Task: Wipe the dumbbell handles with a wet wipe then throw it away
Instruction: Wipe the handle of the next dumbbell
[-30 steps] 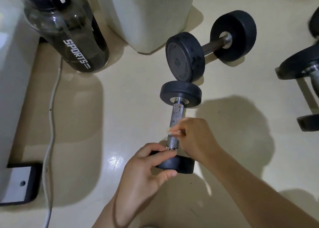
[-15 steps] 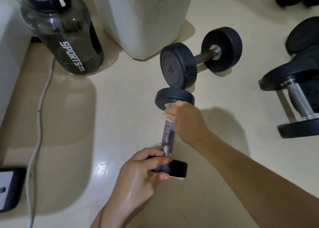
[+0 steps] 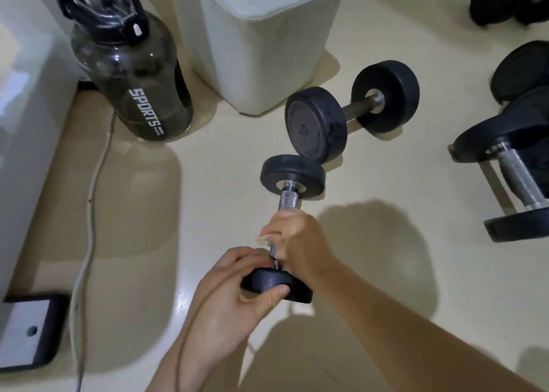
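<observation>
A small black dumbbell [image 3: 292, 174] with a knurled metal handle lies on the cream floor, pointing away from me. My left hand [image 3: 234, 293] grips its near weight plate [image 3: 297, 290]. My right hand [image 3: 300, 240] is wrapped around the lower part of the handle, pressing a wet wipe [image 3: 263, 239] against it; only a pale edge of the wipe shows at my fingertips. The upper part of the handle [image 3: 288, 199] is bare.
A 10-marked dumbbell [image 3: 350, 115] lies just beyond the far plate. More dumbbells [image 3: 514, 177] sit at the right. A dark sports bottle [image 3: 133, 73] and a white box [image 3: 261, 38] stand behind. A white cable [image 3: 92, 201] runs down the left, beside a phone-like device [image 3: 26, 332].
My right hand has slid with the wipe from the top of the handle back down towards the near plate. My left hand has kept hold of the near plate.
</observation>
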`<state>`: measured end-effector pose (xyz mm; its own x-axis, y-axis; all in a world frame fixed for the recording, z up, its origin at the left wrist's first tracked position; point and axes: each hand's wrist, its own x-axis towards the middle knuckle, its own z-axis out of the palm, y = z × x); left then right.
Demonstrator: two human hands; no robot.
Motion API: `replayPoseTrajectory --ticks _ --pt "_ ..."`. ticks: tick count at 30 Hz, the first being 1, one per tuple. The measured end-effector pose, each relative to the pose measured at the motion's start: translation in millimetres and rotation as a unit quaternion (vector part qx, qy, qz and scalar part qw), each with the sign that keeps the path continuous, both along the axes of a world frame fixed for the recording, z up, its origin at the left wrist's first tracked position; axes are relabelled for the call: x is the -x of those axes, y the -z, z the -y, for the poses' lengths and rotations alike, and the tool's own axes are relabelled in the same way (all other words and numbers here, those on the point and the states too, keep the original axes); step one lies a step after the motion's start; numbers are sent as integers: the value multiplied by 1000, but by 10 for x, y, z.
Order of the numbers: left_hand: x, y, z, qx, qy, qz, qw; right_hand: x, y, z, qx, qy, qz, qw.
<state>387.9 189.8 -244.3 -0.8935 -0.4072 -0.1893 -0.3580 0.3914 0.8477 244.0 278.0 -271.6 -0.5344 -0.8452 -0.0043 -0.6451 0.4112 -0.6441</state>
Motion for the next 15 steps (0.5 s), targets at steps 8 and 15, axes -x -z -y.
replayPoseTrajectory --ticks 8,15 --pt "-45 22 -34 -69 -38 -25 997 168 -66 -110 -34 33 -105 993" --pt "17 -44 154 -120 28 60 991 131 -442 -334 -122 133 337 924"
